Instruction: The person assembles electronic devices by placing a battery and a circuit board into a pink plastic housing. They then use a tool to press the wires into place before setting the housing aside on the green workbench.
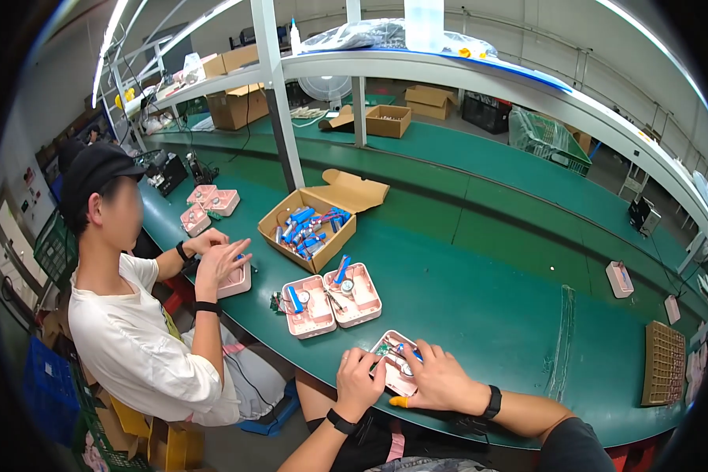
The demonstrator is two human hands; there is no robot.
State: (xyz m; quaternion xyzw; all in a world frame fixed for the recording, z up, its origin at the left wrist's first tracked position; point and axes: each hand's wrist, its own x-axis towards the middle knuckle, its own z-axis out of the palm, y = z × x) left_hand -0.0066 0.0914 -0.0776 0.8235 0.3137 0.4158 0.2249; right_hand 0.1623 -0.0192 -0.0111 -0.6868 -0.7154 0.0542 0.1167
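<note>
A pink plastic housing (402,385) lies open side up at the table's near edge, between my hands. Inside it are a small green circuit board (384,348), thin wires and a blue battery (417,355). My left hand (359,384) has its fingers curled at the housing's left side, tips close to the board. Across the right side reaches my right hand (445,381), its fingertips over the battery and its thumb, in a yellow finger cot, at the near rim. The fingers partly hide the battery and the wires.
Two pink housings (310,321) with batteries stand just ahead on the left. Behind them is a cardboard box (315,262) of blue batteries. A co-worker (141,315) handles another pink housing (236,282) at left. A brown grid tray (663,363) stands far right.
</note>
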